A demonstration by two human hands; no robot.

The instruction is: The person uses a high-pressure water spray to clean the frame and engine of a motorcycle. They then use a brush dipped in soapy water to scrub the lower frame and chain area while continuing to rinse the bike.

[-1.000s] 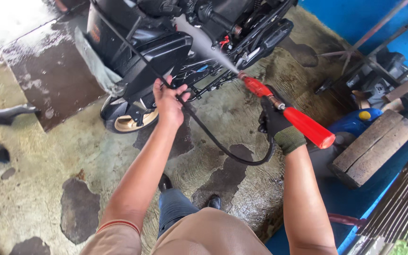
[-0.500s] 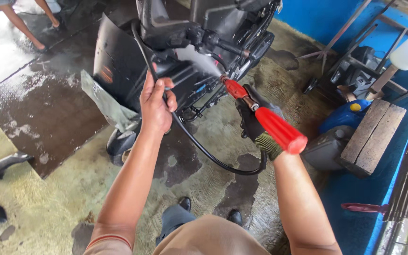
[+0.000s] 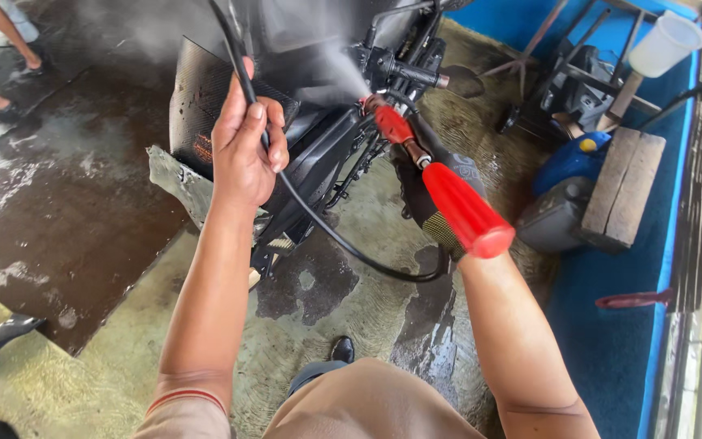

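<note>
Presently, our holdings, item by item:

Left hand (image 3: 244, 146): ours, bare, raised over the wet floor, fingers curled shut round a black hose (image 3: 318, 223). The hose runs up past the thumb toward the top edge and loops down and right beneath the other arm.

Right hand (image 3: 436, 199): ours, in a dark glove, closed round a red spray gun (image 3: 440, 191). Its thick red grip end points back toward us; its narrower red nozzle end points up and left.

Water spray (image 3: 343, 69): a white fan of mist leaving the nozzle tip and striking the machine just ahead.

Black motorcycle (image 3: 318, 122): close in front of both hands, wet, handlebar end jutting right above the nozzle; a dark textured panel sits to the left of our left hand.

Concrete floor (image 3: 83, 228): soaked, dark in patches.

Blue container (image 3: 566, 167): right of the gun, near a wooden block (image 3: 623, 191) leaning beside it.

White plastic jug (image 3: 666, 42): top right corner, well apart from the hands.

Another person's bare legs (image 3: 2, 49): top left, well apart from us
</note>
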